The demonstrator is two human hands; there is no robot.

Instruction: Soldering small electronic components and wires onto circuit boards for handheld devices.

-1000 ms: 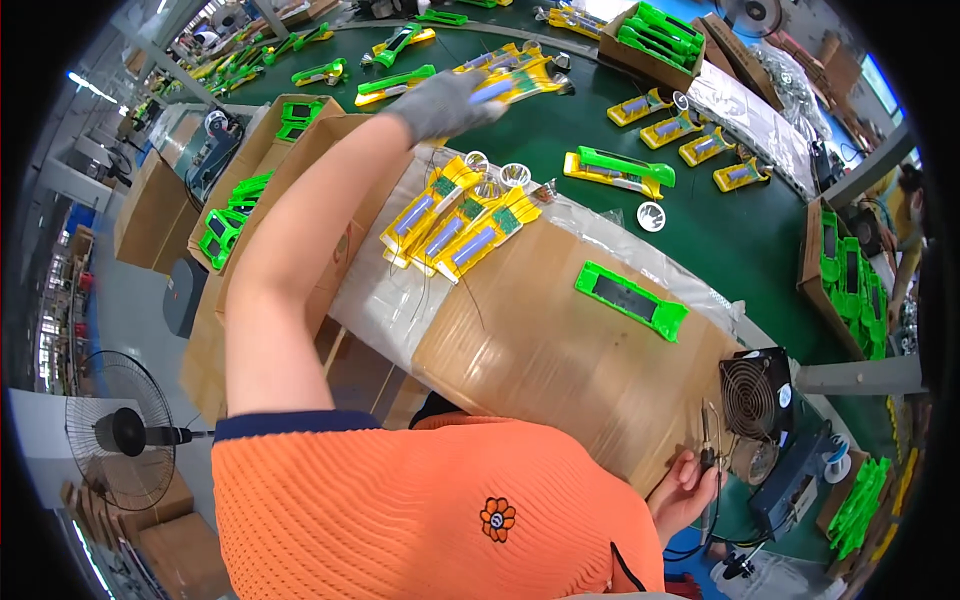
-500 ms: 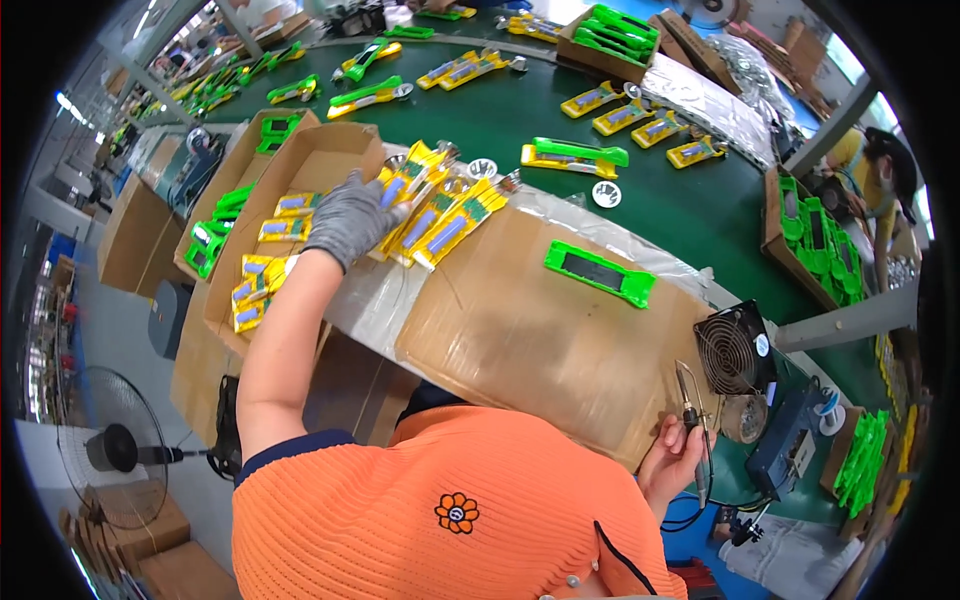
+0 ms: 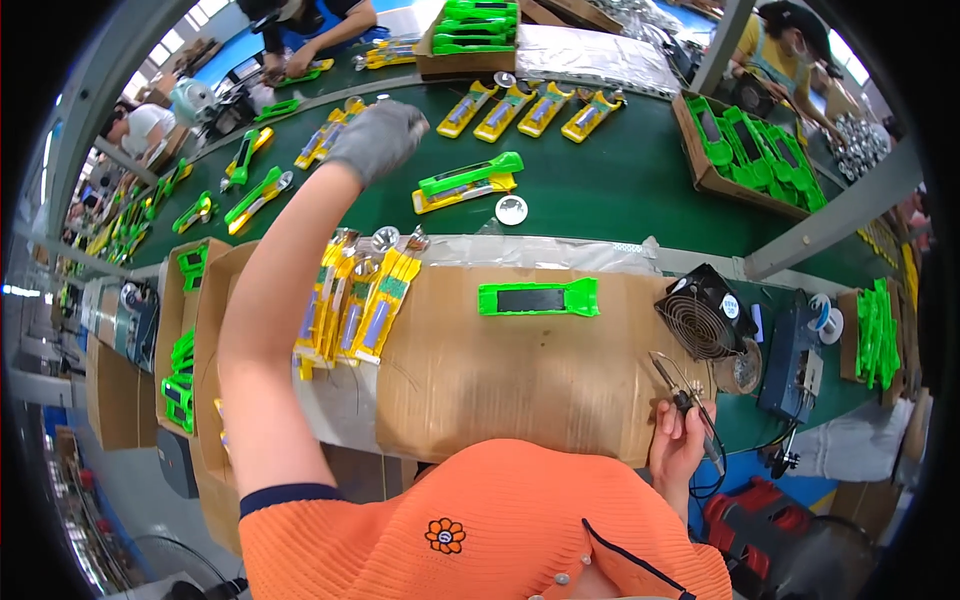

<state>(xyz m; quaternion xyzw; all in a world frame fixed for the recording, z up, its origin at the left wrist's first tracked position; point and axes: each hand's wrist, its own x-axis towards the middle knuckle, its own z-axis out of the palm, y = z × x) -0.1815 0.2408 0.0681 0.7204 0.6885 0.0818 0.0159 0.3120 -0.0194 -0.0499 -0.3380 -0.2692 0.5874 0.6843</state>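
Nearest, the orange shirt (image 3: 500, 530) runs off the lower edge and hides the near border of a cardboard sheet (image 3: 520, 400). The right hand (image 3: 678, 435) is closed round the dark handle of a soldering iron (image 3: 684, 402), fingers covering part of the grip. On the sheet a green frame (image 3: 538, 297) lies dark panel up, well apart from both hands. Left of it, yellow holders (image 3: 378, 315) overlap in a pile, so their number is hard to tell; the left forearm (image 3: 290, 265) hides some of them and most of the brown box (image 3: 217, 300). Farther off, the gloved left hand (image 3: 382, 142) hangs over the green desk (image 3: 600, 200), fingers bent in; whether it holds anything cannot be told. It partly hides more yellow pieces (image 3: 322, 138), and contact with them is unclear. To its right lie a green-and-yellow pair (image 3: 468, 185) and a round reflector (image 3: 511, 209). Beyond, four yellow units (image 3: 501, 112) stand in a row before a carton (image 3: 465, 66) of green frames, its load cut by the upper rim, as is a co-worker (image 3: 350, 20) farther left
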